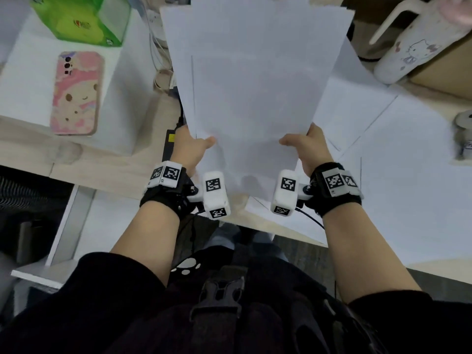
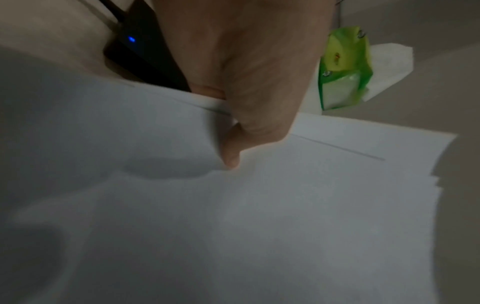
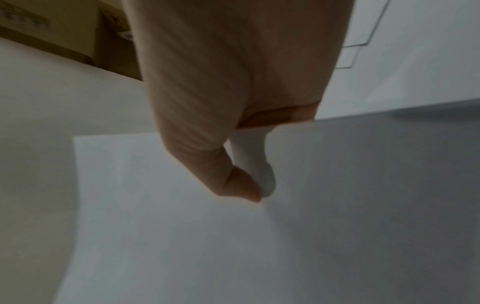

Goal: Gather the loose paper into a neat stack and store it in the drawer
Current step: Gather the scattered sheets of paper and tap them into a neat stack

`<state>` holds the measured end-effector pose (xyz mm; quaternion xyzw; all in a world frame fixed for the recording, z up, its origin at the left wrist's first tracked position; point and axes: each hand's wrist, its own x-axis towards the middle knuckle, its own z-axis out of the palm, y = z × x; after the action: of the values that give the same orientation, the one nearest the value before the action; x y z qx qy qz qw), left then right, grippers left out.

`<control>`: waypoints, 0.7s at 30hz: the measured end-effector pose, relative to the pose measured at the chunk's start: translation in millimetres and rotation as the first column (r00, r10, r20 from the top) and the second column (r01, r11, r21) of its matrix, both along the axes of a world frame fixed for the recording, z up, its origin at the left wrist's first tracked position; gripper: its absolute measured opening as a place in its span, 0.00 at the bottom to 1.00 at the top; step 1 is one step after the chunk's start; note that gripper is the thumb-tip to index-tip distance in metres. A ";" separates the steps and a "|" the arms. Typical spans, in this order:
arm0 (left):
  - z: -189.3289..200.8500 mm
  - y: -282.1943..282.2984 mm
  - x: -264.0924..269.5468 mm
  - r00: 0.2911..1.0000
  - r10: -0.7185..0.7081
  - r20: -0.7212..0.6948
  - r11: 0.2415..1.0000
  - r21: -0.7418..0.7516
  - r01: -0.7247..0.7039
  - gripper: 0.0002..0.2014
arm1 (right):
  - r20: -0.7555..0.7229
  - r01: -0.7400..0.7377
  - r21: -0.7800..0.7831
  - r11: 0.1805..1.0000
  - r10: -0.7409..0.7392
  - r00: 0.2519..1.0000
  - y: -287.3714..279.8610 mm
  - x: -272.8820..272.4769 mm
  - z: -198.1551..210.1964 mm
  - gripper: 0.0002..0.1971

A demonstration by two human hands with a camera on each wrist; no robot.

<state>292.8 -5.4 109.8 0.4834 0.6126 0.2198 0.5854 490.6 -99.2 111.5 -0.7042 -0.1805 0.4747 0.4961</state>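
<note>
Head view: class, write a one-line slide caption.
Left hand and right hand hold a paper stack above the desk.

left hand [image 1: 190, 146]: forearm reaching forward, thumb on top, pinching the stack's left edge
right hand [image 1: 307, 146]: mirrored, thumb on top, pinching the right edge

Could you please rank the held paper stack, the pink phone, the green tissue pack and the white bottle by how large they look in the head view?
1. Paper stack
2. Bottle, cropped
3. Phone and tissue pack: alike; pack cropped.
</note>
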 end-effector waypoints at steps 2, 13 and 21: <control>13.4 1.8 9.5 0.998 0.014 0.057 0.999 0.041 -0.017 0.17 | 0.044 0.074 0.082 0.994 -0.078 0.996 2.5 5.8 14.6 0.12; 25.0 -3.3 54.9 0.959 -0.118 0.257 0.977 0.200 0.067 0.18 | 0.127 0.166 0.131 0.977 -0.183 0.975 -24.1 35.3 35.1 0.13; 25.8 -8.5 74.9 0.955 -0.093 0.280 0.981 0.189 0.041 0.15 | 0.086 0.228 0.158 0.961 -0.243 0.966 -33.3 50.8 32.4 0.18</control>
<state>367.7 -13.9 135.6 0.5181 0.4817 0.3224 0.6290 541.4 -132.5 144.0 -0.7061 -0.1553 0.3602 0.5895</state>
